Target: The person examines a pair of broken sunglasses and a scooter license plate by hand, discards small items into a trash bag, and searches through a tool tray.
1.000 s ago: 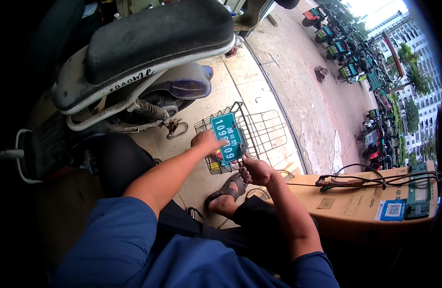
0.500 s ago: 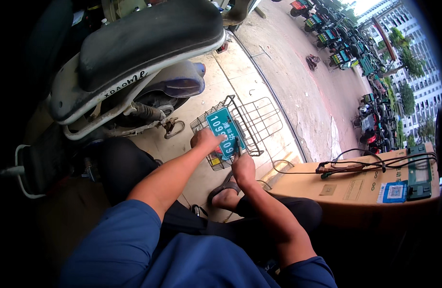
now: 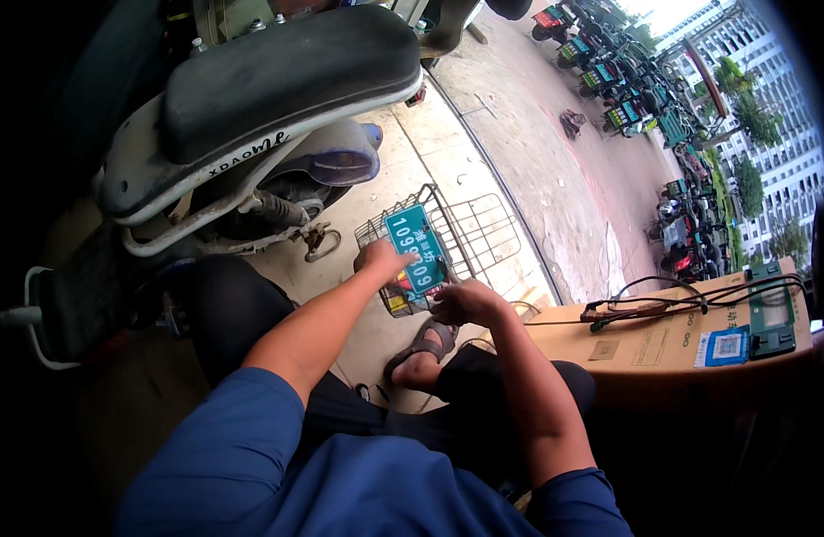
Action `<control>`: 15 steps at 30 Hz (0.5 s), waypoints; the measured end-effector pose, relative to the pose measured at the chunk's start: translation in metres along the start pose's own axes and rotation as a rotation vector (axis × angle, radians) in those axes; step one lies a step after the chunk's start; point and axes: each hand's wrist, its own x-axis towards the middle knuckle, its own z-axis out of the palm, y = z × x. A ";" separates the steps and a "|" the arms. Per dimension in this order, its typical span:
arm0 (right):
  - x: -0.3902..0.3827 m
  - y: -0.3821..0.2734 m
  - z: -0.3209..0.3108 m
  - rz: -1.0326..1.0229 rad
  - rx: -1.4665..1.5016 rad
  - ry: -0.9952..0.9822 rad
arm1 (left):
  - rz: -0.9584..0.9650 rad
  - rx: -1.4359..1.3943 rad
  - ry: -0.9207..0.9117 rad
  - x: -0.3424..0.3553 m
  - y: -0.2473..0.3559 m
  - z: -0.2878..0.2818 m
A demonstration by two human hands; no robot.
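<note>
A green licence plate (image 3: 414,248) with white characters lies against a black wire basket (image 3: 472,246) on the tiled floor in front of me. My left hand (image 3: 382,261) is closed on the plate's left edge, its thumb across the face and its other fingers hidden below. At the plate's near right corner, my right hand (image 3: 466,302) is turned palm down with bent fingers beside the basket's rim. What its fingertips hold, if anything, cannot be made out. Red and yellow items show through the wires under the plate.
A scooter with a black seat (image 3: 291,76) stands at the left, its kickstand (image 3: 322,242) near the basket. To the right lies a cardboard box (image 3: 644,336) carrying a cable and a dark green device (image 3: 772,313). Parked two-wheelers (image 3: 627,85) line the pavement beyond the sill.
My right hand has rolled from an upright grip on a thin tool to palm down, shifting slightly right. The left hand keeps its hold on the plate. The view has shifted slightly.
</note>
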 end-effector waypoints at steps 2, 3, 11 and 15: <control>-0.010 -0.016 -0.020 0.081 0.145 -0.219 | 0.007 0.009 0.021 0.000 0.002 0.000; -0.016 -0.025 -0.024 0.160 0.237 -0.249 | 0.000 -0.002 -0.001 -0.002 0.005 -0.004; -0.001 -0.005 -0.044 0.194 0.630 -0.610 | 0.017 0.024 0.010 0.013 -0.006 0.006; 0.005 0.002 -0.040 0.167 0.683 -0.637 | 0.017 0.037 0.008 0.016 -0.008 0.010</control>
